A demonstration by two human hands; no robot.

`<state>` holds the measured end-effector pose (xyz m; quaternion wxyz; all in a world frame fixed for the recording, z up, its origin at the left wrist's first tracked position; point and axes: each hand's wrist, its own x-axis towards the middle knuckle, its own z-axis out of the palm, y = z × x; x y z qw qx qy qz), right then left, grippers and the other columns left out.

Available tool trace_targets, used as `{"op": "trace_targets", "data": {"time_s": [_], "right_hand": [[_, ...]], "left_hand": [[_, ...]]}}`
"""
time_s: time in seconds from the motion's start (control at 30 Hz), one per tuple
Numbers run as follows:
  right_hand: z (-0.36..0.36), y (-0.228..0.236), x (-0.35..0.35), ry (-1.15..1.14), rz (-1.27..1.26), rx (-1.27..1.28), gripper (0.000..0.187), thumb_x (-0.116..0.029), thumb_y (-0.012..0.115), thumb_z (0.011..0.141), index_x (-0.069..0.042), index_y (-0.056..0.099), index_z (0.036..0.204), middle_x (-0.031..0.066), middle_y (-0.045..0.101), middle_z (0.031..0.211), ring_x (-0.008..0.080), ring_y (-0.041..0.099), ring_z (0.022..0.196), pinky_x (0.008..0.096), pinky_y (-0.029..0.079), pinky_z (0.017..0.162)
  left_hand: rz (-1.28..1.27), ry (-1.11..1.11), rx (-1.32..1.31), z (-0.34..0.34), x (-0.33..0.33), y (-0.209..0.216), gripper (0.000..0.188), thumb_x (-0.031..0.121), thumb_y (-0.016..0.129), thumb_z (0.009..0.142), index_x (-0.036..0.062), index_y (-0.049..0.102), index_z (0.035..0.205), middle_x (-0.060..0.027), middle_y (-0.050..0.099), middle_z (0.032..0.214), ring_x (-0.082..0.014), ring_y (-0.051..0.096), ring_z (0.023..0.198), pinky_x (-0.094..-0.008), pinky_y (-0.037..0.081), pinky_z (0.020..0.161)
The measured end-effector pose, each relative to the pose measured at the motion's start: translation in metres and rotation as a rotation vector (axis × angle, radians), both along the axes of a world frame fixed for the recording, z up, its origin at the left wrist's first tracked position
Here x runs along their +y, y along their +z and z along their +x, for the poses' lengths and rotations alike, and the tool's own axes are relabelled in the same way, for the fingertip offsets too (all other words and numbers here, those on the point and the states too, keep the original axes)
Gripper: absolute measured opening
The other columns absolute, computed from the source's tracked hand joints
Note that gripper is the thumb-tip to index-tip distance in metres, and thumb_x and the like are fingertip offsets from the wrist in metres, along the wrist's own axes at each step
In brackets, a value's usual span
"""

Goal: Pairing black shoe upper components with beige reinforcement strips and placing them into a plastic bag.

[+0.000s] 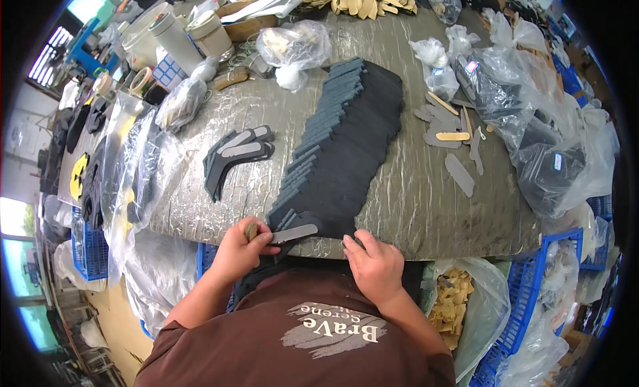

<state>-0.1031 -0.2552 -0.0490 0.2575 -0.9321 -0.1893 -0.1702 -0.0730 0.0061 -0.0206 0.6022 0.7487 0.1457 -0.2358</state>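
Close to the table's near edge, my left hand (245,248) is closed on a flat grey strip with a rounded end (296,233). A brownish rounded piece (251,230) also shows between its fingers; its kind is unclear. My right hand (374,266) has its fingertips pinched at the near right corner of a long overlapping row of black fabric pieces (353,160) with blue-grey edges stepped along the left side. The strip lies over the row's near left end. Left of the row rests a small pile of dark glove-finger-shaped pieces (223,162) topped with grey strips.
Grey scraps and wooden sticks (452,136) lie to the right. Clear bags of dark pieces (552,150) line the right edge. Tubs (210,35), a bagged bundle (293,44) and tan gloves (359,2) stand at the back. A bag of tan scraps (452,307) sits below the table.
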Motion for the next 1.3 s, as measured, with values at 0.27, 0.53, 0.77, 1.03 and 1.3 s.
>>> {"op": "trace_targets", "data": {"time_s": [0.27,0.53,0.77,1.03,1.3], "right_hand": [[0.000,-0.006,-0.006,0.024,0.022,-0.062,0.024,-0.013,0.073,0.070,-0.011,0.069,0.094,0.0030,0.059,0.098,0.0202,0.057,0.060,0.0339,0.043,0.053],[0.000,-0.005,-0.005,0.013,-0.005,-0.101,0.021,-0.012,0.070,0.072,-0.011,0.068,0.093,0.0036,0.056,0.091,0.0175,0.056,0.061,0.0321,0.043,0.051],[0.002,-0.007,-0.005,0.044,-0.005,-0.112,0.018,-0.011,0.069,0.074,-0.009,0.068,0.092,0.0027,0.058,0.094,0.0166,0.054,0.058,0.0315,0.042,0.051],[0.003,-0.005,-0.004,0.077,-0.066,-0.092,0.015,-0.009,0.070,0.072,-0.006,0.069,0.086,0.0000,0.066,0.104,0.0149,0.054,0.057,0.0295,0.042,0.052],[0.004,-0.005,-0.004,0.064,-0.063,-0.078,0.011,-0.010,0.068,0.074,-0.006,0.069,0.084,-0.0021,0.066,0.104,0.0146,0.052,0.055,0.0294,0.040,0.051]], "left_hand": [[-0.025,0.025,-0.160,0.022,-0.020,0.018,0.004,0.005,0.058,0.089,0.0008,0.057,0.090,-0.0026,0.058,0.072,-0.0111,0.061,0.062,-0.0233,0.048,0.052],[0.269,-0.432,-0.150,0.053,-0.053,0.023,0.009,0.008,0.061,0.085,-0.0004,0.062,0.087,-0.0052,0.060,0.063,-0.0114,0.058,0.057,-0.0272,0.046,0.054],[0.249,-0.400,-0.115,0.055,-0.052,0.017,0.011,0.009,0.062,0.084,-0.0018,0.062,0.087,-0.0061,0.061,0.063,-0.0117,0.059,0.057,-0.0278,0.046,0.054],[0.301,-0.393,-0.196,0.052,-0.053,0.011,0.009,0.007,0.063,0.082,-0.0010,0.063,0.083,-0.0038,0.059,0.061,-0.0092,0.057,0.053,-0.0255,0.046,0.049],[0.498,-0.427,-0.531,0.047,-0.054,0.001,0.012,0.009,0.067,0.076,-0.0019,0.065,0.082,-0.0148,0.062,0.066,-0.0268,0.062,0.058,-0.0328,0.049,0.057]]}}
